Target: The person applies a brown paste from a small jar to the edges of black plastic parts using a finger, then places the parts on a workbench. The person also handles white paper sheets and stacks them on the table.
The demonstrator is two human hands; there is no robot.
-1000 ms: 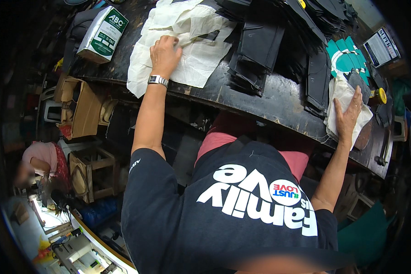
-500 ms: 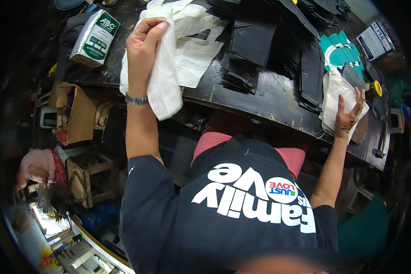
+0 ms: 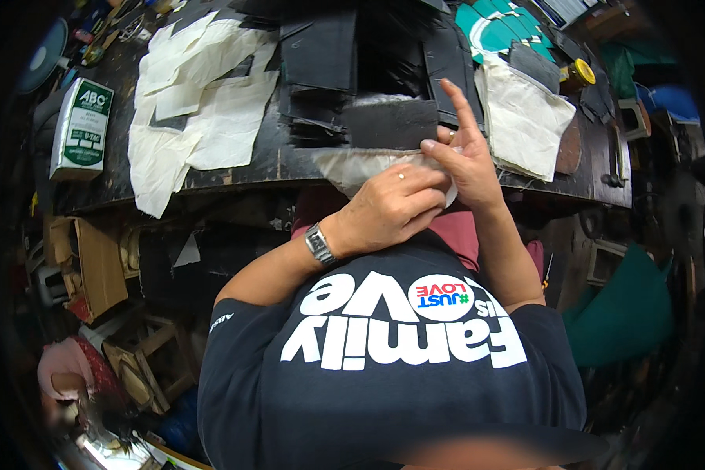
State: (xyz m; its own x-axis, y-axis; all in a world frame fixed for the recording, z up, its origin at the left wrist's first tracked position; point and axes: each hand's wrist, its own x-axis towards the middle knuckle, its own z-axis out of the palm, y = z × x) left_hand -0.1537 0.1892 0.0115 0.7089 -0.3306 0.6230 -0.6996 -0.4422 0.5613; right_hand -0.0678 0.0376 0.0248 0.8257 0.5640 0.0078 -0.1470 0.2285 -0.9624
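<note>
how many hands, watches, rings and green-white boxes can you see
hands: 2, left hand and right hand
wristwatch: 1
rings: 2, ring on left hand, ring on right hand
green and white box: 1
total: 6

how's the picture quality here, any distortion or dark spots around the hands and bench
Head view: strong fisheye, the bench edge bows and the corners go black. Both hands, left hand and right hand, are sharp and evenly lit on the pale cloth piece. Under the bench is dim.
</note>
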